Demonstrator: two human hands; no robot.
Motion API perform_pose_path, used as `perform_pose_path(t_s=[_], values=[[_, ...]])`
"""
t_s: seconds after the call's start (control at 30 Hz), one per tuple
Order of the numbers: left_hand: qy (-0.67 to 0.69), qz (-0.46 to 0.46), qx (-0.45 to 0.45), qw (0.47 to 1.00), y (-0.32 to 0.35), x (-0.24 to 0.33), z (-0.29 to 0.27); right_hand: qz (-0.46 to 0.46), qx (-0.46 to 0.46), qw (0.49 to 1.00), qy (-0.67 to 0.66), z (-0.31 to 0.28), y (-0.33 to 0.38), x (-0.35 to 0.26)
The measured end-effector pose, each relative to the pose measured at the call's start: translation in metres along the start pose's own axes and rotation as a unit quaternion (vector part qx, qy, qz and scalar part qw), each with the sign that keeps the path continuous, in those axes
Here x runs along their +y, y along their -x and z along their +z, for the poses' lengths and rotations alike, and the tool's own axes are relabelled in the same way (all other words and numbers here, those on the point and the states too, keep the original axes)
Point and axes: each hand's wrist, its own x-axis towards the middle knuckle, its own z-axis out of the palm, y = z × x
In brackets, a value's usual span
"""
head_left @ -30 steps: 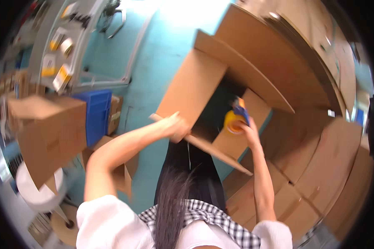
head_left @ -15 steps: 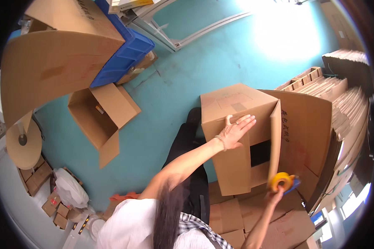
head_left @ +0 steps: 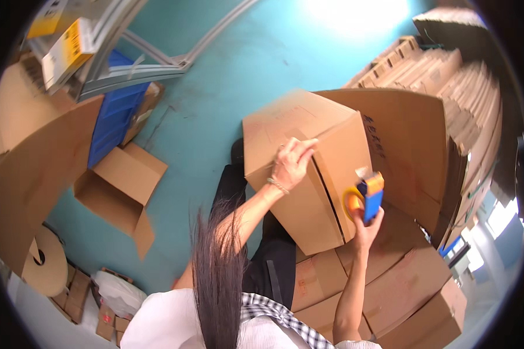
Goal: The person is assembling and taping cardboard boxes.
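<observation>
A large brown cardboard box (head_left: 303,195) leans in front of me, its two long flaps folded in with a narrow dark gap between them. My left hand (head_left: 293,163) is at the upper end of this gap, its bent fingers holding the flap edges. In my right hand (head_left: 367,227) is a blue tape dispenser (head_left: 372,200) with a yellow tape roll (head_left: 352,200). It is held just off the right-hand flap, near the lower part of the gap. A short loose end of tape shows at its top.
Flattened cartons (head_left: 384,285) lie under the box, and a big cardboard sheet (head_left: 410,145) stands behind it. Stacked flat cardboard (head_left: 471,104) lines the right. At left are an open empty box (head_left: 119,189), a blue crate (head_left: 113,119) and a metal frame (head_left: 140,78).
The box's raised flap has folded down over the opening. My left hand has gone from lying flat to bent at the seam. The dispenser has come up closer to the box.
</observation>
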Motion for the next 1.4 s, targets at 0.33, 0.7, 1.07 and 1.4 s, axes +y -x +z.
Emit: perform_pose_path(t_s=[0.33,0.7,1.07,1.4], values=[[-0.172,0.14,-0.003,0.975,-0.003,-0.02,0.01,-0.194,-0.122,0.954,0.192,0.036,0.009,0.038],[0.256,-0.502,-0.328,0.758,0.029,0.016,0.009,-0.239,-0.15,0.949,0.138,0.025,0.001,0.073],[-0.118,-0.297,-0.184,0.93,-0.051,-0.085,-0.023,-0.258,-0.183,0.9,0.301,0.074,-0.006,-0.03],[-0.11,-0.198,-0.321,0.92,-0.046,-0.058,-0.011,-0.304,-0.13,0.914,0.237,0.059,-0.016,0.001]])
